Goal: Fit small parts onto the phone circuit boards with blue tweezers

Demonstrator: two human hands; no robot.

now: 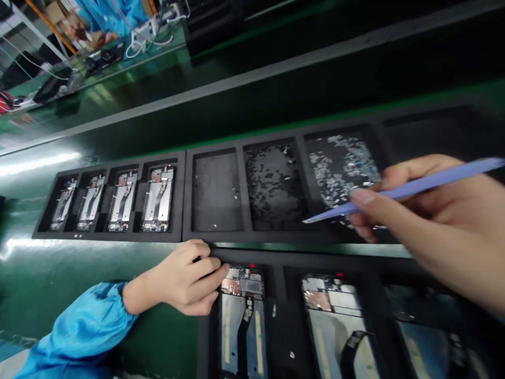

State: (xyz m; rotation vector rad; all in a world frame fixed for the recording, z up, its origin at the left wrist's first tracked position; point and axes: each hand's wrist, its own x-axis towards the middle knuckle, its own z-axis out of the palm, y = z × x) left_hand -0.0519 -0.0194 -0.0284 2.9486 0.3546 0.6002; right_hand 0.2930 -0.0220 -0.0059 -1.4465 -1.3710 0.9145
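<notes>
My right hand (430, 216) holds a slim blue-purple pair of tweezers (410, 188), its fingers pinched round the middle. The pointed tip hangs above a compartment of dark bits in the far black foam tray (243, 197). At the lower left, my left hand (189, 281) curls over the corner of the near foam tray (282, 300). Its fingertips meet the top left corner of an opened phone (232, 321), which has a silver back, copper patch and black ribbon cable. Another opened phone (329, 321) lies to its right, and a third, darker phone (426, 326) is blurred.
One far compartment holds silvery bits (347, 158), another dark bits (272, 179). A foam tray (179, 210) at left carries several opened phones. Behind runs a green bench with a pale strip (205, 97). Beyond it, a person in blue (112, 18) sits near a power strip (144, 32).
</notes>
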